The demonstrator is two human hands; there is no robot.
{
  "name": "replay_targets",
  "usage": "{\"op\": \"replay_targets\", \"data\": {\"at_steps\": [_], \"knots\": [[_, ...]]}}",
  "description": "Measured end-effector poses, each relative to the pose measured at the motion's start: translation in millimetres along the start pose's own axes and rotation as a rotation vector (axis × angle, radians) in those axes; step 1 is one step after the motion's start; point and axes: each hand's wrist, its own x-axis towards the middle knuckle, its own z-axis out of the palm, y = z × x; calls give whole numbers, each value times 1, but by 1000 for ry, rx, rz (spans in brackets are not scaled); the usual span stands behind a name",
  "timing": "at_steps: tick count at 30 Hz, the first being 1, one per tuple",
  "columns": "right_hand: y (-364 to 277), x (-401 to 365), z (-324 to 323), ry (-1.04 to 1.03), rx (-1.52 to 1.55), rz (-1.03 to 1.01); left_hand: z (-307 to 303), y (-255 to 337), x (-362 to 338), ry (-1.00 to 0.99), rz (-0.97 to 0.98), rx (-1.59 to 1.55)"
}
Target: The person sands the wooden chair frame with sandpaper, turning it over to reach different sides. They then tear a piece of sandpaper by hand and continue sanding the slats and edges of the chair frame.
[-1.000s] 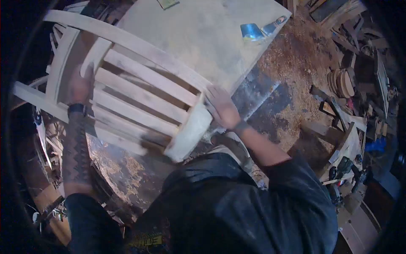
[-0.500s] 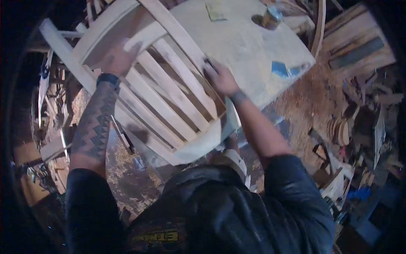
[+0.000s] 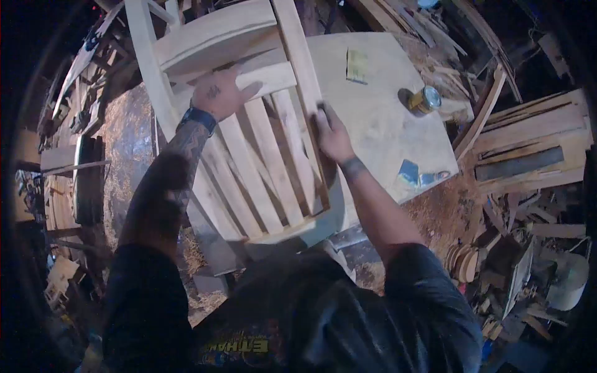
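A pale, unpainted wooden chair [image 3: 249, 140] with long slats lies tilted across the table in front of me. My left hand [image 3: 217, 96] is on the cross rail at the slats' upper end, thumb stretched along it and fingers curled over its far side, mostly hidden. On the chair's right side post, my right hand [image 3: 334, 133] is closed around a small dark pad [image 3: 322, 115], pressed to the wood. What the pad is made of I cannot make out.
The pale tabletop [image 3: 379, 81] carries a tin can [image 3: 426, 99], a yellowish sheet [image 3: 357, 65] and a blue scrap [image 3: 409, 172]. Wooden boards [image 3: 528, 137] are stacked at right. Offcuts and sawdust cover the floor around the table.
In the view, the chair has turned to stand more upright, and its top has swung right. My left hand has shifted right with the rail; the right hand is slightly lower along the post.
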Motion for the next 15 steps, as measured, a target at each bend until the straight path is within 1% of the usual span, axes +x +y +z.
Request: {"op": "replay_targets", "data": {"at_steps": [2, 5, 6, 8, 9, 10, 12, 13, 14, 15], "knots": [[-42, 57, 3, -93, -16, -121, 6, -5, 4, 14, 26, -76], [-36, 76, 21, 83, -313, -367, 4, -2, 2, 33, 48, -54], [-29, 64, 13, 8, -289, -367, 6, -2, 3, 16, 20, -42], [-3, 16, 1, -72, -198, -392, 10, -2, 2, 34, 21, -91], [-5, -17, -12, -146, -160, -254, 10, -5, 2, 48, 10, -114], [15, -52, -18, -197, -129, -201, 11, -8, 1, 50, -3, -121], [61, -114, -32, -335, -36, -28, 13, -7, -1, 53, -41, -140], [51, -133, -45, -334, 70, 44, 9, -4, -2, 12, -65, -141], [41, -135, -56, -330, 173, 115, -1, 0, -1, -25, -86, -143], [43, -119, -64, -285, 65, 91, -6, 1, -1, -63, -106, -147]]}}
